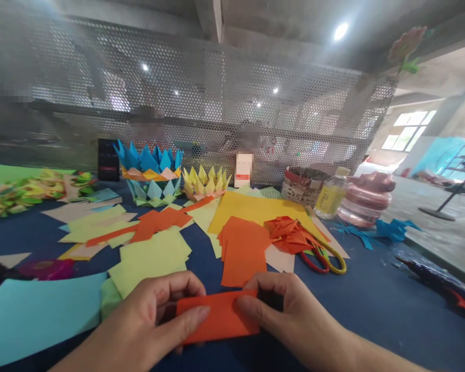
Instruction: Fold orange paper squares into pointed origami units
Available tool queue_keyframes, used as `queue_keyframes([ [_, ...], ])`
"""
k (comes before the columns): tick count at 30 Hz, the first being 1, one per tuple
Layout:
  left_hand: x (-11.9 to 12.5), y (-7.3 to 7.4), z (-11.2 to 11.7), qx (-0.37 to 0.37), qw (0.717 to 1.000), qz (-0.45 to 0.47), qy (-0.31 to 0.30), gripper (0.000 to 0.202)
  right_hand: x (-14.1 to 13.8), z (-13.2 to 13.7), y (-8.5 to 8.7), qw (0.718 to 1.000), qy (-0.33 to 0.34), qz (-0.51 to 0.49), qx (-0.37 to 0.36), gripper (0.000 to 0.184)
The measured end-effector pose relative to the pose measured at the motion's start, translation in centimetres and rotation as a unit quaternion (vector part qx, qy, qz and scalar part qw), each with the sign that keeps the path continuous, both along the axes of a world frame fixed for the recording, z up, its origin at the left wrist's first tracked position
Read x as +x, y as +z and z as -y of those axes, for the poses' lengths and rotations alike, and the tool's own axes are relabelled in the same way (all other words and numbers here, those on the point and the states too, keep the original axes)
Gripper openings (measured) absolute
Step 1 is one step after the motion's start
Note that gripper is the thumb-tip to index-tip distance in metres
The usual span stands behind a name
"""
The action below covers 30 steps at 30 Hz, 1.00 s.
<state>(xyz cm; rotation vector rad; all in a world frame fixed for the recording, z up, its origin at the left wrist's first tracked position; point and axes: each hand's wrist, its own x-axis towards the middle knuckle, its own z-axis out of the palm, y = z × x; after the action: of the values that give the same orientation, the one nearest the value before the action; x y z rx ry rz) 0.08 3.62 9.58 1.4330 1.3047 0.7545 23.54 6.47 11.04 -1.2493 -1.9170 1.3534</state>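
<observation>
Between my two hands is a folded rectangle of orange paper (219, 316), held just above the blue table. My left hand (165, 310) pinches its left end, thumb on top and fingers beneath or behind. At the right end, my right hand (273, 302) grips it the same way, with the thumb pressed on the upper face. Just beyond lies a stack of orange paper sheets (244, 253). To its right are folded orange paper pieces (289, 233) beside scissors (325, 258) with red and yellow handles. Light green sheets (151, 261) lie past my left hand.
Folded-paper crowns in blue (151, 163) and yellow (205, 182) stand at the back. A woven basket (304, 185), a yellow-labelled bottle (331, 196) and a pink jar (366, 199) are at back right. Blue sheets (42, 315) lie left; a dark tool (437, 279) lies right. Perforated metal panels rise behind.
</observation>
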Motion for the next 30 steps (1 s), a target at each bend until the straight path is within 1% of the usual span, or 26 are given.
queue_keyframes([
  [4, 0.0, -0.1, -0.1, -0.018, 1.000, 0.014, -0.003, 0.045, -0.1, -0.1, -0.1, 1.000, 0.000, 0.008, 0.016, 0.033],
  [10, -0.1, -0.2, -0.1, -0.021, 1.000, 0.014, -0.004, 0.044, -0.2, -0.1, 0.0, 0.999, -0.007, 0.018, 0.032, 0.039],
  [16, 0.0, -0.3, -0.1, -0.019, 1.000, 0.018, -0.007, 0.046, -0.1, 0.0, -0.1, 0.998, -0.008, 0.017, 0.053, 0.039],
  [21, 0.2, -0.2, 0.0, -0.039, 0.999, 0.025, -0.006, 0.047, -0.1, 0.1, 0.0, 0.996, -0.008, 0.031, 0.084, 0.040],
  [24, 0.1, -0.7, 0.0, -0.041, 0.998, 0.039, -0.002, 0.050, 0.0, 0.2, -0.2, 0.991, -0.010, 0.037, 0.126, 0.036],
  [26, 0.0, -1.2, 0.1, -0.038, 0.998, 0.053, -0.012, 0.053, 0.1, 0.2, -0.4, 0.983, 0.001, 0.026, 0.180, 0.032],
  [28, -0.2, -1.7, 0.2, -0.040, 0.997, 0.062, -0.017, 0.053, 0.3, 0.2, -0.6, 0.969, 0.014, 0.010, 0.246, 0.029],
  [30, -0.3, -2.0, 0.4, -0.046, 0.998, 0.044, -0.018, 0.052, 0.5, 0.4, -0.7, 0.953, 0.027, -0.002, 0.302, 0.026],
])
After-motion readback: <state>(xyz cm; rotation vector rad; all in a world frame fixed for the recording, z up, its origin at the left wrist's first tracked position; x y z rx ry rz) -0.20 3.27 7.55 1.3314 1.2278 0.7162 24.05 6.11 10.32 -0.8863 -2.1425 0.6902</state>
